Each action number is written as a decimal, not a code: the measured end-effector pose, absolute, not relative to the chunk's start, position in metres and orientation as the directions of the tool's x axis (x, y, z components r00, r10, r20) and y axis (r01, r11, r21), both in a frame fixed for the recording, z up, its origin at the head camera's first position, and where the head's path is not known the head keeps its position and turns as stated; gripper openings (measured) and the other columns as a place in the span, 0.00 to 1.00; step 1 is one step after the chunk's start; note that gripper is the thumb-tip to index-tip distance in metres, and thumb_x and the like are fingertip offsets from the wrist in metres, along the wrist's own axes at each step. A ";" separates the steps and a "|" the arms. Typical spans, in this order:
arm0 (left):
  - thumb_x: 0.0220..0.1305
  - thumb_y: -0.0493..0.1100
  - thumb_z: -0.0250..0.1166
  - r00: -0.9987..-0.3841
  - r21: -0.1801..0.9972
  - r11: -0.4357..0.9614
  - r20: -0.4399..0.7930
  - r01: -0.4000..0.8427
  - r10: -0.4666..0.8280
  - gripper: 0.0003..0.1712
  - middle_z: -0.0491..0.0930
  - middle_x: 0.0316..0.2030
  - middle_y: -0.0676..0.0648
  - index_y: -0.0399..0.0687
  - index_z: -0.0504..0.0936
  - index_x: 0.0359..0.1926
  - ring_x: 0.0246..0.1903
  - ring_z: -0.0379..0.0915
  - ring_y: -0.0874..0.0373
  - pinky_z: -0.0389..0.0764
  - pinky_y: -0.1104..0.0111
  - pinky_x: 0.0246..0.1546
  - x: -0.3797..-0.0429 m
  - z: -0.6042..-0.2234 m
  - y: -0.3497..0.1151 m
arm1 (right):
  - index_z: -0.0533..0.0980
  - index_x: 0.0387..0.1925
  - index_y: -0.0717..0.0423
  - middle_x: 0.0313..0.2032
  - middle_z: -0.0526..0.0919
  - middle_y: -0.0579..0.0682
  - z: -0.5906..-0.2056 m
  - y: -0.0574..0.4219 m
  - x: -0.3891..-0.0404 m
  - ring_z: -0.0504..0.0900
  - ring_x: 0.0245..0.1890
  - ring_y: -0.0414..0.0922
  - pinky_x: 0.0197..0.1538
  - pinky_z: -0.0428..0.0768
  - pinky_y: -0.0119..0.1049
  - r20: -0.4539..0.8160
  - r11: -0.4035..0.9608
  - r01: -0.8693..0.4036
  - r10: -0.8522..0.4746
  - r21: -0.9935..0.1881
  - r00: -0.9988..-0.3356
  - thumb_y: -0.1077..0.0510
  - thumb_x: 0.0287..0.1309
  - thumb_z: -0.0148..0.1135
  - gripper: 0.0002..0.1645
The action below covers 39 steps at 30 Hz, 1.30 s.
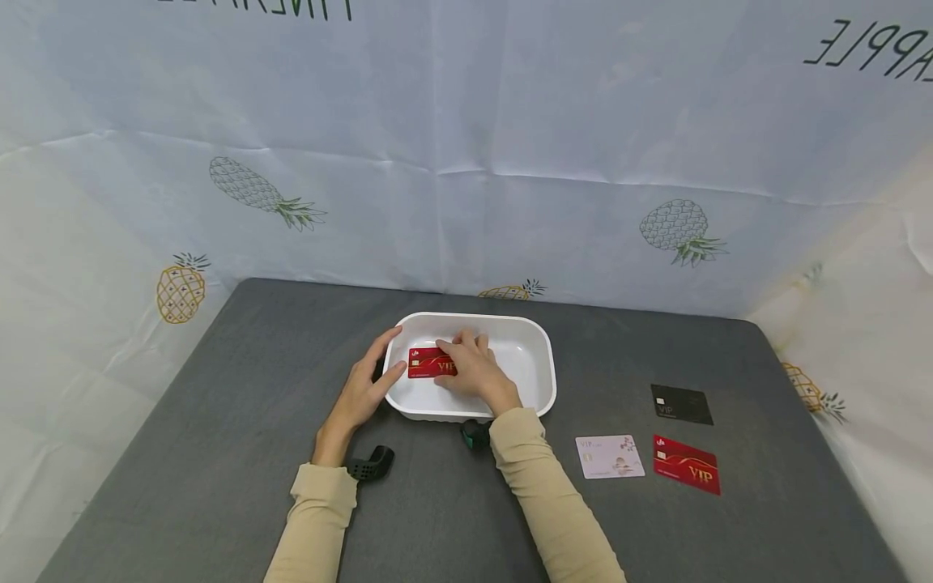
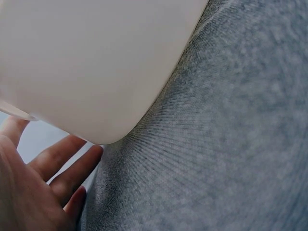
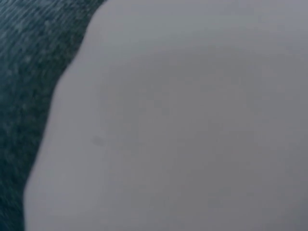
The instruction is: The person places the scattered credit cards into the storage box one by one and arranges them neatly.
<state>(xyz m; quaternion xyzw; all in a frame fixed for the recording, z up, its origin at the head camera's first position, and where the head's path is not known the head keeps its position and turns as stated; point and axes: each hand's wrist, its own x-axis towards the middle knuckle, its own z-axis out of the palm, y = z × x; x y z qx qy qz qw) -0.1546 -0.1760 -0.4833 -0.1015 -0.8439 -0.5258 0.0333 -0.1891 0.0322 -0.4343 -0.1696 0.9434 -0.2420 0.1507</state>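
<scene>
A white rectangular tray (image 1: 543,364) sits near the middle of the table. Inside it is a red VIP card (image 1: 423,363) with a gold chip. My right hand (image 1: 474,372) reaches over the tray's near rim and grips the card's right part, thumb at the lower edge and index finger at the upper. The left hand (image 1: 364,385) rests against the tray's left end, its fingers spread and fairly straight. In the left wrist view these fingers (image 2: 72,173) lie along the tray's outer wall (image 2: 106,72). The right wrist view holds only blurred tray wall (image 3: 168,120) and tabletop.
Right of the tray lie a pale pink VIP card (image 1: 609,457), a black VIP card (image 1: 682,404) and another red VIP card (image 1: 687,465). The dark grey table (image 1: 452,502) meets a white pineapple-print curtain (image 1: 466,227) at the back.
</scene>
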 end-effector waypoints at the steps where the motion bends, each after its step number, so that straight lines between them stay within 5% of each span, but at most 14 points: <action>1: 0.71 0.51 0.57 -0.977 0.881 0.426 0.164 0.208 0.137 0.37 0.63 0.76 0.38 0.54 0.61 0.78 0.75 0.59 0.37 0.56 0.36 0.73 -0.155 -0.483 -0.176 | 0.69 0.73 0.50 0.64 0.69 0.59 -0.434 0.033 -0.189 0.63 0.63 0.56 0.68 0.69 0.53 -0.198 0.825 -0.248 -0.392 -0.507 -0.898 0.51 0.62 0.71 0.40; 16: 0.71 0.48 0.58 -0.965 0.873 0.413 0.214 0.258 0.152 0.35 0.67 0.73 0.37 0.54 0.62 0.77 0.71 0.65 0.39 0.65 0.38 0.69 -0.156 -0.485 -0.176 | 0.72 0.71 0.49 0.61 0.75 0.59 -0.424 0.050 -0.184 0.67 0.56 0.54 0.61 0.75 0.53 -0.078 0.739 -0.327 -0.454 -0.589 -0.887 0.47 0.60 0.72 0.39; 25: 0.72 0.47 0.58 -0.963 0.872 0.410 0.224 0.268 0.152 0.35 0.68 0.73 0.37 0.53 0.63 0.77 0.69 0.67 0.38 0.68 0.38 0.67 -0.155 -0.487 -0.179 | 0.71 0.71 0.56 0.63 0.76 0.61 -0.411 0.070 -0.174 0.71 0.65 0.57 0.69 0.66 0.59 0.028 0.589 -0.385 -0.523 -0.710 -0.852 0.50 0.60 0.72 0.40; 39: 0.72 0.46 0.58 -0.960 0.872 0.403 0.232 0.276 0.156 0.35 0.66 0.74 0.36 0.51 0.62 0.77 0.71 0.65 0.37 0.65 0.37 0.69 -0.156 -0.486 -0.179 | 0.72 0.70 0.53 0.59 0.76 0.61 -0.398 0.113 -0.144 0.73 0.59 0.62 0.58 0.76 0.62 0.141 0.506 -0.429 -0.511 -0.749 -0.848 0.53 0.59 0.73 0.38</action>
